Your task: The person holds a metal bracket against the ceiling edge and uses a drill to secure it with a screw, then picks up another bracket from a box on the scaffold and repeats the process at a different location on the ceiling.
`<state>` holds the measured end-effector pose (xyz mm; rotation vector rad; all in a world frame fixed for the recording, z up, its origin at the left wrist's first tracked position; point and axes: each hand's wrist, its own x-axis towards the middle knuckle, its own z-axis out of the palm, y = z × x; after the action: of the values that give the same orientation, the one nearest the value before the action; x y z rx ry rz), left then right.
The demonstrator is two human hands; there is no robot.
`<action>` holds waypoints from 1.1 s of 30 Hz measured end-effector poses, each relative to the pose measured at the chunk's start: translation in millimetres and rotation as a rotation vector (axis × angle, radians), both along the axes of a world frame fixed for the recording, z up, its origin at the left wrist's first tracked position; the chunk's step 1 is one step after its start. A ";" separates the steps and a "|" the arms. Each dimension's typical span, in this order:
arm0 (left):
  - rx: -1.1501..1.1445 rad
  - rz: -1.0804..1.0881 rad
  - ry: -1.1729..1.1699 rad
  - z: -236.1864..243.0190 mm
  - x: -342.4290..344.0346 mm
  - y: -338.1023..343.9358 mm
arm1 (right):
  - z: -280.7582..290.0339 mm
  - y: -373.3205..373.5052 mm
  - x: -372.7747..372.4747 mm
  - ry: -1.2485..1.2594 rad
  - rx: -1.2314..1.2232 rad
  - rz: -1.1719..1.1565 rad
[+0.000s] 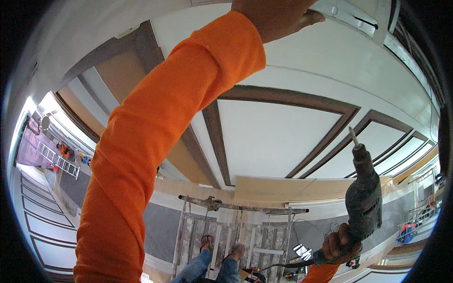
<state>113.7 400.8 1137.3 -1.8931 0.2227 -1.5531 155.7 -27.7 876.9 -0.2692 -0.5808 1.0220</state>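
My right hand (337,245) grips a dark, dusty power drill (364,205) by its handle at the lower right. The drill points upward, with a bit (353,137) in its chuck, and a black cord trails from its base. My left arm in an orange sleeve reaches up across the view. At the top edge, my left hand (278,19) is partly cut off; its thumb stretches toward a white strip (347,16) with a dark slot or pin in it. Whether the hand holds the strip is hidden.
I stand on a paint-spattered scaffold platform (231,240) with a metal tube (245,207) along its far side. Ahead is a wall of white panels (278,137) framed in dark brown. Far left are a ladder (59,160) and a person in orange (63,151).
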 end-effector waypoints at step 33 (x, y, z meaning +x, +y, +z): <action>-0.061 0.043 0.060 7.2 -8.7 -11.1 | 80.9 13.6 -16.9 -0.479 -0.316 -0.502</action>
<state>104.9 389.7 1144.5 -1.9807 0.1616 -1.4907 138.8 -14.1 957.8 -0.9089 -0.7312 0.5511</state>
